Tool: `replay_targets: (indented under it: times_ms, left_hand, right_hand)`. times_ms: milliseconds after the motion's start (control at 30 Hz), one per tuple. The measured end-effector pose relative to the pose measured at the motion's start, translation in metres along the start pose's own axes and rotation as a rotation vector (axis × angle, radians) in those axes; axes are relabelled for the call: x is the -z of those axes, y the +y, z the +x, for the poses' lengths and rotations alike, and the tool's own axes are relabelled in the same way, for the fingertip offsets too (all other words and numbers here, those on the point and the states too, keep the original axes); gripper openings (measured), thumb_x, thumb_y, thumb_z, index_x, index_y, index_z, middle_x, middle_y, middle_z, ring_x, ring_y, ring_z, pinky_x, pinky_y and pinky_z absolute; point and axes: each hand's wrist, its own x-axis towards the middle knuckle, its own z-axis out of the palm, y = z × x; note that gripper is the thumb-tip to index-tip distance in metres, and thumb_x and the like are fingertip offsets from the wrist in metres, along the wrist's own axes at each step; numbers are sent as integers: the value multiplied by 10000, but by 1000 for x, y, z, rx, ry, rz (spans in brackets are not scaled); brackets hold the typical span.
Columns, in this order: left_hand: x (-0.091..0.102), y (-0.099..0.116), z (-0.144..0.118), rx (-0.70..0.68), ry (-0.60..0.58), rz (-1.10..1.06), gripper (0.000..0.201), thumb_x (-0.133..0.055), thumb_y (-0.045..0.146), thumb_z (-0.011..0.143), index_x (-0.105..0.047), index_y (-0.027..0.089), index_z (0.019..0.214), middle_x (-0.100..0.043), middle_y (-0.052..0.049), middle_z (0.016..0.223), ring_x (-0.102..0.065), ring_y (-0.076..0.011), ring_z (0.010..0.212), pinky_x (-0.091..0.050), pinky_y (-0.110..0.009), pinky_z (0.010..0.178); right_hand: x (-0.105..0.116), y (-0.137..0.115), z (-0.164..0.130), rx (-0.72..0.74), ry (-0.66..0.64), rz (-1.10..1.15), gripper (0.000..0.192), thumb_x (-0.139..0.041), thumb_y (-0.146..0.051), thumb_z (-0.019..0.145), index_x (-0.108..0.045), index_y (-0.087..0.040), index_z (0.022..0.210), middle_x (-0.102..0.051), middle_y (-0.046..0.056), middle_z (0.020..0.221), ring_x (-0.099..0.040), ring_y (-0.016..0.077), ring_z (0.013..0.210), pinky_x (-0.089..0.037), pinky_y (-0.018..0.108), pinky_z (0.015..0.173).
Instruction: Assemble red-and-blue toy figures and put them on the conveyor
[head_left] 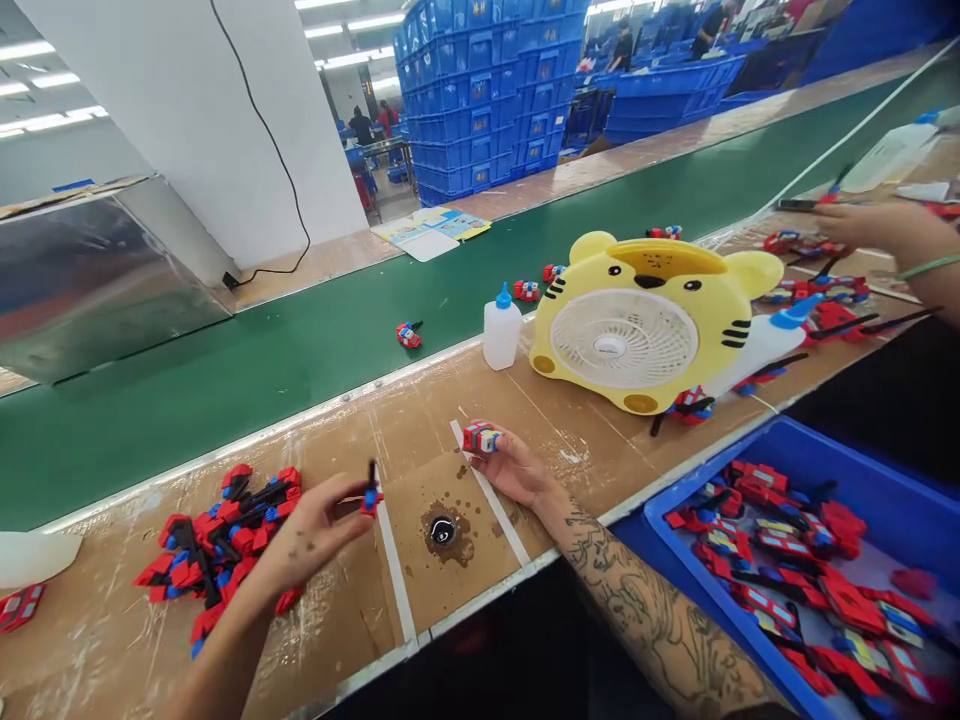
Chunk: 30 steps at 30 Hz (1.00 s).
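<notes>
Pool (442,531) of dark liquid, ringed by wet spots, lies on the table (352,600) between two white strips (395,570); whether a cup or a hole contains it cannot be told.

Just left of the pool, the person's left hand (319,535) has thumb and fingertips nearly together on a small red-and-blue part (370,500). This light pinch leaves its black rod sticking up clear, perhaps to spare it from pressure.

Beyond the pool and to its right, the right hand (517,470) is half curled, palm turned up, gripping a red-and-white block (480,437) at one end, which seems to leave the other end exposed.

Left of the pool lies a loose pile (240,540) of similar parts, probably there for the left hand's easy reach. Right of it, a blue tub (720,470) of more pieces sits beneath the right arm's side. Farther beyond the pool, a bottle (502,335) stands upright beside a yellow fan (645,320), which faces the worker, presumably for air.
</notes>
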Motion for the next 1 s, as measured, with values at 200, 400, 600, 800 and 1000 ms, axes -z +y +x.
replay_targets:
  times_ms: [200,400,600,800,1000]
  left_hand:
    - [-48,26,-3,-555,-250,511,444,-421,101,932,-577,283,1306,-567,-112,1303,-603,-196,1135,-519,-287,947]
    - [-55,24,-5,-728,-311,758,515,-367,9,885,-558,242,1302,-525,-125,1381,-560,-246,1205,-511,-350,985]
    - [-61,31,1,-730,-340,814,448,-366,50,936,-589,250,1268,-582,-117,1290,-570,-247,1178,-515,-359,977]
    - [-61,23,1,-666,-302,640,490,-419,45,900,-582,283,1297,-552,-105,1353,-572,-238,1184,-519,-338,970]
    - [-62,7,-4,-313,-78,25,337,-587,208,918,-615,281,1246,-609,-96,1274,-579,-230,1202,-488,-352,1026]
  right_hand:
    - [1,0,-1,-21,18,12,502,-881,-419,606,-698,-241,1039,-736,11,998,-681,162,884,-533,263,745]
    - [1,0,-1,-20,20,0,489,-883,-405,602,-680,-239,1014,-732,16,990,-685,182,881,-545,295,758]
    - [-1,-1,0,-30,5,17,487,-896,-353,601,-677,-219,1015,-736,19,990,-678,144,870,-543,240,751]
    - [-8,0,-12,37,0,-134,527,-914,-314,579,-684,-218,1043,-724,42,1013,-679,189,889,-553,322,802]
    - [-14,9,-42,116,-33,-365,600,-907,-203,601,-640,-249,1136,-706,55,1078,-674,215,992,-527,348,873]
